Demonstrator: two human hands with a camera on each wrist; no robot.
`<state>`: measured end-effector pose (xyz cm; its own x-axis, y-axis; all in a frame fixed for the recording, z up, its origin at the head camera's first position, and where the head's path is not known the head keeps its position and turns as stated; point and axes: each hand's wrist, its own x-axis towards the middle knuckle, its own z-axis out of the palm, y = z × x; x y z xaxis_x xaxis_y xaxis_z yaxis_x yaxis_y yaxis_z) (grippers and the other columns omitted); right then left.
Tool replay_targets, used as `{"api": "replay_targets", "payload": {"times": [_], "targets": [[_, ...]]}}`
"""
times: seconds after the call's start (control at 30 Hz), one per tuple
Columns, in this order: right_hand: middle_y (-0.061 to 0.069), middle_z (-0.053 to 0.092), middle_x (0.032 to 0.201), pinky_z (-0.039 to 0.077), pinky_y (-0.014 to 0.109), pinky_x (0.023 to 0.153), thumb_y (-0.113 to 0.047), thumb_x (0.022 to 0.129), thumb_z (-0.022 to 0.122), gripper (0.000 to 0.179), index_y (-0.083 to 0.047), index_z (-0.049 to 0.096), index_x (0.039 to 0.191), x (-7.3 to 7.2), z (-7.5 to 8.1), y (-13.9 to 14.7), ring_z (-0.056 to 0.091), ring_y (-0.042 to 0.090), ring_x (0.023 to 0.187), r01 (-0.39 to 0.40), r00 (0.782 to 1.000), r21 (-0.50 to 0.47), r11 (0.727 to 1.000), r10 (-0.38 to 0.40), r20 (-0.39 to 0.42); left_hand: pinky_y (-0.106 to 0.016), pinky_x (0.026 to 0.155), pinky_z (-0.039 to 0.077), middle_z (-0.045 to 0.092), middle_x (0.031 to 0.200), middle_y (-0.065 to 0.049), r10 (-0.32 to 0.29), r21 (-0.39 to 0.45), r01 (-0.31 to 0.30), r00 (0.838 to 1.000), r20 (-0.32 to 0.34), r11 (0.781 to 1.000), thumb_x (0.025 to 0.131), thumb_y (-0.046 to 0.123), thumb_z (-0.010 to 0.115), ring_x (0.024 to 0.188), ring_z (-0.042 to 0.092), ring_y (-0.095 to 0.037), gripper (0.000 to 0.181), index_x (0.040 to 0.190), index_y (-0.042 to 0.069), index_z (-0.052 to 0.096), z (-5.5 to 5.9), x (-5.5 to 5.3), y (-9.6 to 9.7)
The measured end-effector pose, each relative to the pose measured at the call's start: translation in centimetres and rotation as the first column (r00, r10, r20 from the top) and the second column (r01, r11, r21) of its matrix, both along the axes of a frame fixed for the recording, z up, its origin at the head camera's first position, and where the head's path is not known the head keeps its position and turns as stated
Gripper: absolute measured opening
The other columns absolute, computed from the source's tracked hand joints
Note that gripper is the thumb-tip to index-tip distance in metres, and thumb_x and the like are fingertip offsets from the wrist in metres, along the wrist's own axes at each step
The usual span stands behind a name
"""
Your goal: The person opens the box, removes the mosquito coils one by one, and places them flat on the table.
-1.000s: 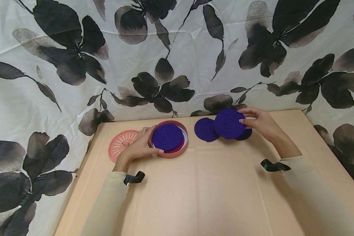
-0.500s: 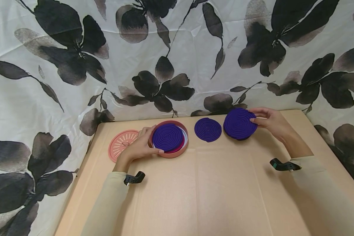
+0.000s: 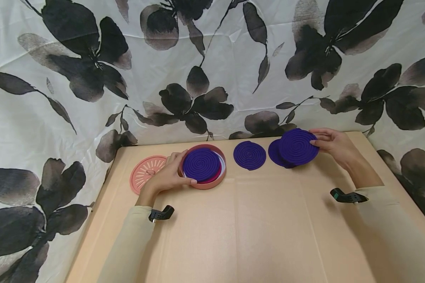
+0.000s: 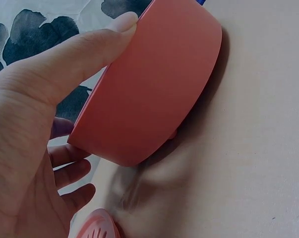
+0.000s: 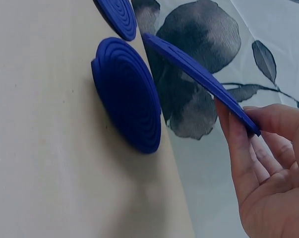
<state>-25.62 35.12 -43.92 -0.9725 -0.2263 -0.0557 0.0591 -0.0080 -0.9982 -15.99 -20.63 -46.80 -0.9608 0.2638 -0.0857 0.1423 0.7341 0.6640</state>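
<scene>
I see left hand point(image 3: 167, 175) gripping coral coaster holder point(image 4: 151, 82) | right hand point(image 3: 336, 148) pinching raised purple spiral coaster point(image 3: 298, 147) | second coaster point(image 5: 127, 96) on table point(image 3: 251, 228)

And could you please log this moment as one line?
left hand: grips round salmon-pink holder | right hand: pinches round purple spiral-grooved disc, raised | light-brown table: two similar discs
</scene>
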Motion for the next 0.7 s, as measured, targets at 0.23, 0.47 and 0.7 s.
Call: {"api": "replay_targets", "payload": {"times": [0.23, 0.47, 0.7], "targets": [[-0.004, 0.076, 0.104, 0.058, 0.022, 0.073, 0.006, 0.093, 0.067, 0.042, -0.007, 0.062, 0.133, -0.4, -0.4, 1.5, 0.072, 0.007, 0.088, 0.009, 1.000, -0.024, 1.000, -0.009, 0.002, -0.059, 0.113, 0.035, 0.037, 0.146, -0.007, -0.001, 0.001, 0.001, 1.000, 0.006, 1.000, 0.066, 0.066, 0.085, 0.138, 0.031, -0.024, 0.126, 0.164, 0.023, 0.018, 0.0, -0.3, 0.1], [-0.003, 0.077, 0.102, 0.058, 0.021, 0.074, 0.008, 0.095, 0.064, 0.041, -0.010, 0.063, 0.132, -0.9, -0.8, 3.0, 0.073, 0.008, 0.087, 0.008, 1.000, -0.076, 0.997, -0.006, 0.023, -0.058, 0.115, 0.033, 0.036, 0.147, -0.007, -0.001, -0.009, 0.001, 1.000, -0.001, 1.000, 0.068, 0.066, 0.085, 0.139, 0.030, -0.024, 0.125, 0.164, 0.023, 0.018, 0.1, -0.4, 0.1], [-0.004, 0.076, 0.102, 0.058, 0.021, 0.075, 0.007, 0.097, 0.062, 0.038, -0.017, 0.069, 0.125, -1.4, -1.2, 4.7, 0.072, 0.006, 0.089, 0.039, 0.997, -0.081, 0.996, -0.034, 0.065, -0.059, 0.113, 0.035, 0.037, 0.146, -0.007, 0.007, -0.013, -0.007, 1.000, 0.013, 1.000, 0.066, 0.068, 0.084, 0.138, 0.031, -0.025, 0.127, 0.164, 0.020, 0.018, 0.2, -0.6, 0.1]]}}
